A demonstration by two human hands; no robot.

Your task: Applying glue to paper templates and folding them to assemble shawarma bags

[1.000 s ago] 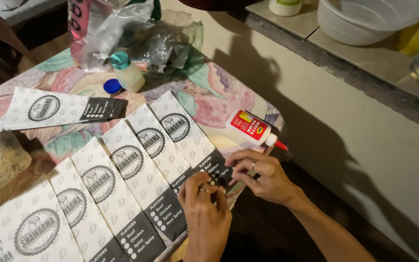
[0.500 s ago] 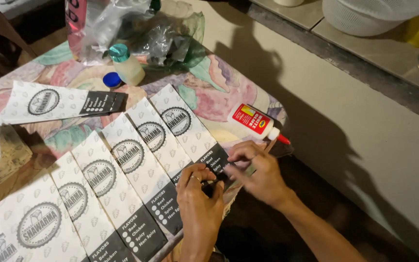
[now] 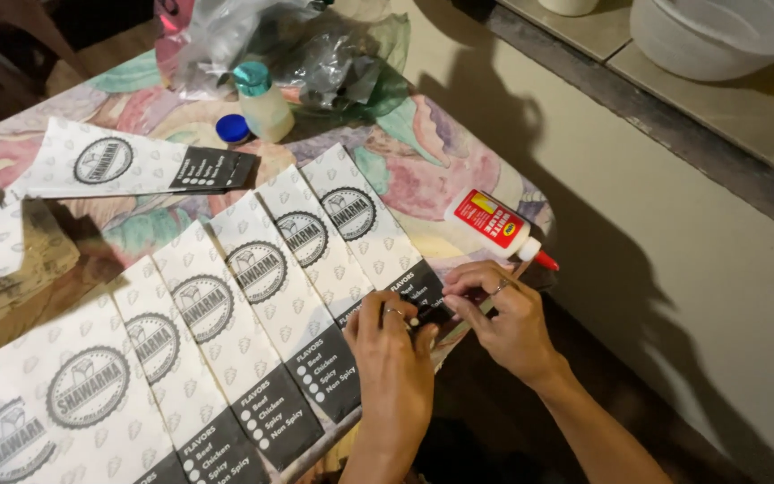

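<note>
Several white paper sleeves with round logos and black ends lie overlapped in a row across the table; the rightmost paper sleeve has its black end under my hands. My left hand presses fingertips on that black end. My right hand, wearing a ring, pinches the same end from the right side. A white glue bottle with a red label and red tip lies on its side just above my right hand.
A separate paper sleeve lies at the upper left. A small bottle with teal cap, a blue cap and crumpled plastic bags sit at the far edge of the floral tablecloth. A white basin stands on the ledge.
The view has shifted slightly. Both hands stay at the black end of the rightmost sleeve, with my fingers drawn closer together over it.
</note>
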